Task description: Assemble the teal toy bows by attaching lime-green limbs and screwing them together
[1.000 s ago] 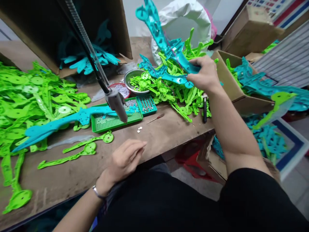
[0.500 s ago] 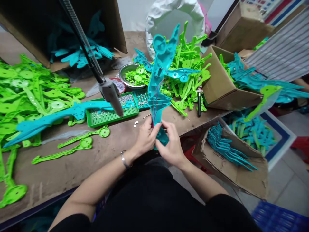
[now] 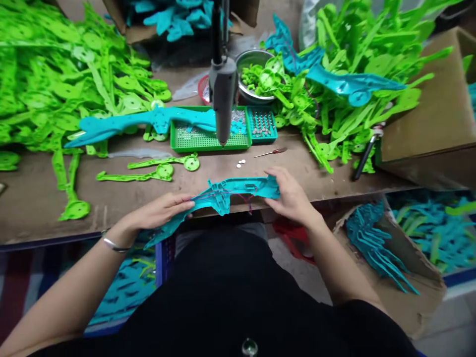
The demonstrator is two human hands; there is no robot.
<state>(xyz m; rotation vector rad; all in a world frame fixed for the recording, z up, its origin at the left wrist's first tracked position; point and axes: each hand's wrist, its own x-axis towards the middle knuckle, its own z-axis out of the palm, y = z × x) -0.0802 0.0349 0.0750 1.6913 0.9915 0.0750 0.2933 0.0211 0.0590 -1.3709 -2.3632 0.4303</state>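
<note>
Blue shell [image 3: 222, 199] has swung from upright to crosswise, now over the front edge of the worktop [image 3: 217, 171]. Left hand [image 3: 159, 212]: fingers clamped on one end; right hand [image 3: 293, 198]: likewise, opposite end. Advisable: support both ends, keep loose wires [image 3: 250, 204] unpinched.

Illumination is moderate and diffuse; the source lies out of frame. The bare brown tabletop [image 3: 29, 198] is evenly lit with weak shadows. Dimness is noted below its front edge. The black fabric shirt [image 3: 223, 297] shows little detail. A small highlight marks the polished silver-coloured bracelet [image 3: 116, 246]. The long turquoise plastic part [image 3: 221, 196] is fairly legible. Softness and wide-angle stretching affect the heaped bright-green plastic pieces [image 3: 48, 74] toward the left edge.
</note>
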